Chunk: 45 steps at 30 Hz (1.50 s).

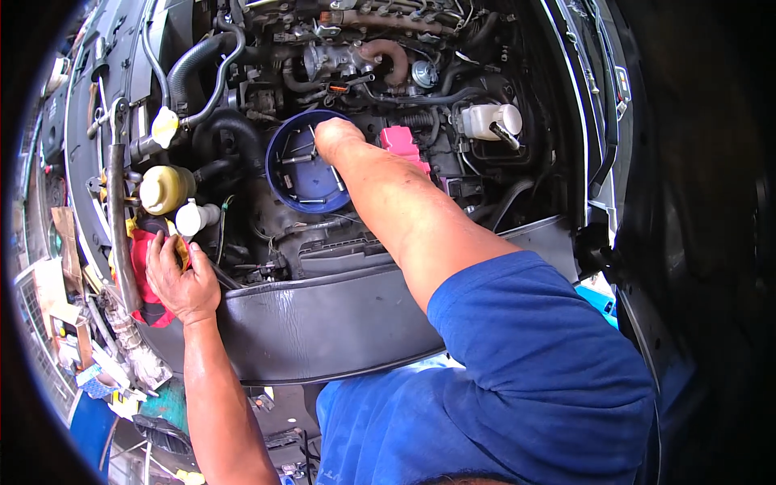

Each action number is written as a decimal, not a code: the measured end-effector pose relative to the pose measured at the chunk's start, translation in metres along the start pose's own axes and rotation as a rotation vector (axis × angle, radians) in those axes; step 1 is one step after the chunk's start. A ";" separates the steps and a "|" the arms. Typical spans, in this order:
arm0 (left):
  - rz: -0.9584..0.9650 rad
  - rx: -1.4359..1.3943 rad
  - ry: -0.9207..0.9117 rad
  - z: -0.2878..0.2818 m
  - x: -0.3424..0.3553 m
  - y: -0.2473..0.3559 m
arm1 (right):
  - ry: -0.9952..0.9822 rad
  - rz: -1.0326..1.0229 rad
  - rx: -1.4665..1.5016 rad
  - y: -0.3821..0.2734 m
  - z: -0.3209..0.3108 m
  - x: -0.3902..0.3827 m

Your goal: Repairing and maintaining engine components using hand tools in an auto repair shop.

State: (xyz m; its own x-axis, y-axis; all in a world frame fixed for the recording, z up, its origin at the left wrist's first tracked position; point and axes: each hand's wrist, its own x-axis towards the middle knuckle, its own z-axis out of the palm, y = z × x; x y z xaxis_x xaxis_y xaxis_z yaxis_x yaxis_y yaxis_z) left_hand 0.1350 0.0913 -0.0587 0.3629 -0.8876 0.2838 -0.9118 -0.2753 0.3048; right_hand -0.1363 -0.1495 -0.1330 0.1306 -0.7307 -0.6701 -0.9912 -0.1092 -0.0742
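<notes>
Blue round tray (301, 166) – small metal parts inside – tilted, resting amid engine hoses.

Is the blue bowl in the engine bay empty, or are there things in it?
Not empty: the blue bowl holds several metal tools or bolts, and the right hand reaches into it.

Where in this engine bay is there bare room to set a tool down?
The dark fender cover between left hand and right arm is bare. Around the blue tray under the right hand, hoses crowd everything.

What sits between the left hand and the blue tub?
In the head view, a white cap and dark hoses lie between the left hand and the blue tub.
</notes>
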 end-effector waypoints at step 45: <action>-0.054 -0.073 -0.101 -0.006 -0.002 -0.001 | 0.508 0.753 2.215 0.227 0.037 0.130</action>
State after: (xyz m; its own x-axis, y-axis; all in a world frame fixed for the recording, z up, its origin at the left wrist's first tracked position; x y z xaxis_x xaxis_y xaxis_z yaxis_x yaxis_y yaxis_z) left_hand 0.1359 0.0959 -0.0539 0.3860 -0.9060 0.1734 -0.8737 -0.2988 0.3838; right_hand -0.3448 -0.2442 -0.2646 -0.4583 -0.3665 -0.8097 0.6518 0.4808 -0.5866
